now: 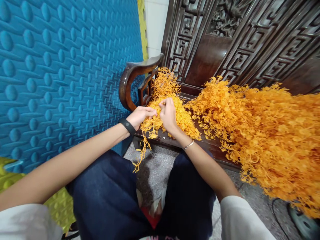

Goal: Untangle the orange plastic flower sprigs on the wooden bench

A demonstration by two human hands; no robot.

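My left hand [141, 116], with a dark band at its wrist, pinches an orange plastic flower stem [142, 150] whose branched end dangles past the bench edge. Close beside it, my right hand [168, 114] has its fingers curled together; what they hold, if anything, is too small to make out. Beneath both hands a pile of yellow-orange plastic flower pieces [183, 121] lies on the dark wooden bench [215, 145]. Behind that pile is a tangle of thin orange stems [165, 81] against the armrest.
A large heap of orange plastic flowers [280, 133] spreads over the bench's right side and past its front edge. The curved armrest [127, 80] stands at the left, the carved backrest [207, 60] behind. Blue foam matting [62, 66] rises on the left. A cable [275, 213] lies at lower right.
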